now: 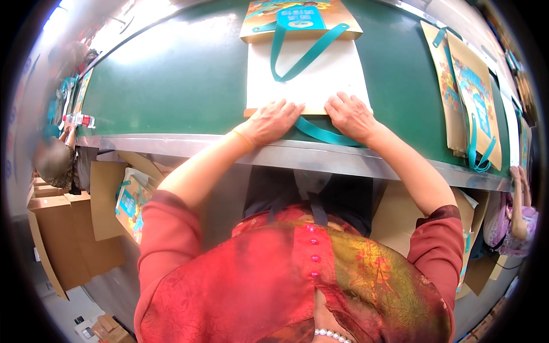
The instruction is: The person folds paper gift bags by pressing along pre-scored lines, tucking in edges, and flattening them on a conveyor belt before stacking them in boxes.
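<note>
On the green table lies a tan paper bag with a colourful print and teal ribbon handle. Toward me extends its white panel, edged in tan at the near end. My left hand has its fingers curled over the left part of that near edge. Over the right part, my right hand grips with bent fingers, the thumb mostly hidden. A second teal ribbon loops out below the edge between both hands.
More printed bags stack at the table's right. A metal rail borders the table before me. Cardboard boxes stand at left; another open carton sits below right. Other people work at far left and far right.
</note>
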### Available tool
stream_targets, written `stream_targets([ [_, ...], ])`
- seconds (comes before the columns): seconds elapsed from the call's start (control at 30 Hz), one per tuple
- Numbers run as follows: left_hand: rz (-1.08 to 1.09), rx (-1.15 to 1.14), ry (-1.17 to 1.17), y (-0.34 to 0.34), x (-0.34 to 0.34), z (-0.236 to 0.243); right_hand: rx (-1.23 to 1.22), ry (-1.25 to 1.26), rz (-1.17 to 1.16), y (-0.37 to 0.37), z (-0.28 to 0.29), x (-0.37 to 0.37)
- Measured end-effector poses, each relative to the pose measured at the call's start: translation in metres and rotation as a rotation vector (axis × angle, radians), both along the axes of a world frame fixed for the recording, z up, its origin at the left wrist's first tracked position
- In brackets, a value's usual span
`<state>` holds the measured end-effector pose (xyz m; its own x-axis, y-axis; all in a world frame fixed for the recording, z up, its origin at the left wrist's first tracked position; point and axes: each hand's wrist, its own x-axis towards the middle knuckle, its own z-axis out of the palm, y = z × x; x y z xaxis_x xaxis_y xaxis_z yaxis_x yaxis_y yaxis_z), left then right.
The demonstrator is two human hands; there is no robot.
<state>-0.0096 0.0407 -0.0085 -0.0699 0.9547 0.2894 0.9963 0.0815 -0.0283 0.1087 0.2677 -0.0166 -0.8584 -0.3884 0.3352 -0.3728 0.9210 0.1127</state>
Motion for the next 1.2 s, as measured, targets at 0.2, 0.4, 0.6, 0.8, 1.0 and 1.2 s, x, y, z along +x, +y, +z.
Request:
stream_targets([
  [0.2,-0.074,-0.015,-0.033,-0.004,-0.005,0.011,-0.003,0.039,-0.026,-0.003,0.004,0.005],
  [0.4,-0.022,0.114,-0.006,-0.038,0.021,0.031,-0.066,-0.137,0.000,-0.026,0.030,0.033],
  [0.6,0.064,0.107,-0.135,-0.062,0.032,0.031,-0.169,-0.207,0.032,-0.036,0.047,0.045],
  [0.8,0.128,-0.068,-0.456,-0.064,0.014,0.028,-0.363,-0.631,-0.078,-0.031,0.062,0.028],
  [1.0,0.242,-0.382,-0.935,-0.034,-0.041,0.040,-0.783,-1.096,-0.206,0.012,0.050,-0.017],
  [1.2,0.278,-0.410,-0.882,-0.018,-0.060,0.036,-0.974,-1.057,-0.301,0.019,0.032,-0.028],
])
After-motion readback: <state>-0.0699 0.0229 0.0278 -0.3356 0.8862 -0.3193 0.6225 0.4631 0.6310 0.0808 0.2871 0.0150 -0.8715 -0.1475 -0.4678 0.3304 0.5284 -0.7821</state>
